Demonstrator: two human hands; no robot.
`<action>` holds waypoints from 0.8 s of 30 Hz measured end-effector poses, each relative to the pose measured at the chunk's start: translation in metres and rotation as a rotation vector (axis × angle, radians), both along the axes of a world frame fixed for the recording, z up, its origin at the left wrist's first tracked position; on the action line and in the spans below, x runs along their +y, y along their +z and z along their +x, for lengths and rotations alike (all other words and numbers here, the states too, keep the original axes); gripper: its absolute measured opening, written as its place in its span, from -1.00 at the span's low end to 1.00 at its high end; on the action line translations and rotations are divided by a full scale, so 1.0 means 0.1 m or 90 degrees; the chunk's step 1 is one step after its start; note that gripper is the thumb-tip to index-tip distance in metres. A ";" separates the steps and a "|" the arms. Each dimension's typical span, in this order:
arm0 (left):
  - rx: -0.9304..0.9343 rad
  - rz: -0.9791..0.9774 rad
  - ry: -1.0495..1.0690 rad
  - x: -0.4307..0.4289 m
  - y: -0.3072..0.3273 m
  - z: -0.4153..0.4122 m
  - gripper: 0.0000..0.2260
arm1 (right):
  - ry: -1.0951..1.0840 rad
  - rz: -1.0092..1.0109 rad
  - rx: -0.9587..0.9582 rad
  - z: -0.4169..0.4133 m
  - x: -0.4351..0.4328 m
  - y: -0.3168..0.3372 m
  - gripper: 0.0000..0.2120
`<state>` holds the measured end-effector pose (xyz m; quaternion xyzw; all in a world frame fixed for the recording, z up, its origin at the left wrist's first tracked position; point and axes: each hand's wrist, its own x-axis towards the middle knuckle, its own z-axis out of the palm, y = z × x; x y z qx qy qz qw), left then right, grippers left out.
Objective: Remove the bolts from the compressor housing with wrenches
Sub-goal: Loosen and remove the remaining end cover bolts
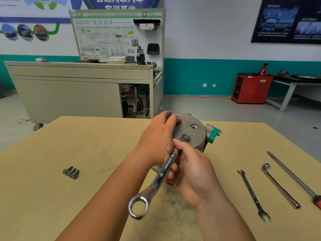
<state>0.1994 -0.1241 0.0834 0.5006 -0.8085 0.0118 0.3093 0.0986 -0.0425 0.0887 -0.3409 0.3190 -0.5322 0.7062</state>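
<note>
While left fingers [174,120] curl over the round grey compressor housing [196,138], right fingers [179,145] clamp a wrench [165,169] against its face.

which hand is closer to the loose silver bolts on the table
Left. The left hand grips the round grey housing right of the bolts; the right hand, holding the silver wrench, is farther right.

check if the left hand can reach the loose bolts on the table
Probably yes: the loose bolts lie left of the left hand with only bare table between, though it would have to release the compressor housing.
</note>
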 end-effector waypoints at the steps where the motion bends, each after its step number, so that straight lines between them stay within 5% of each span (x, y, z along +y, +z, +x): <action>1: -0.002 0.002 -0.002 0.01 0.01 0.00 -0.46 | 0.006 0.002 -0.004 -0.02 0.00 0.01 -0.65; 6: -0.012 -0.004 -0.001 0.04 0.02 0.01 -0.48 | 0.045 -0.035 0.052 -0.10 0.00 -0.07 -0.67; 11: 0.026 -0.001 0.004 0.10 0.02 0.02 -0.27 | 0.097 -0.128 0.122 -0.28 0.09 -0.12 -0.79; 16: 0.026 0.004 0.005 0.14 0.05 -0.02 -0.14 | 0.291 -0.163 0.182 -0.75 -0.05 -0.11 -0.83; 20: 0.009 0.016 -0.021 0.12 0.09 -0.02 -0.17 | 0.458 -0.138 0.112 -1.28 -0.52 0.03 -0.88; 24: 0.012 0.022 -0.022 0.12 0.09 0.00 -0.16 | 0.491 -0.181 0.183 -1.45 -0.85 0.13 -0.80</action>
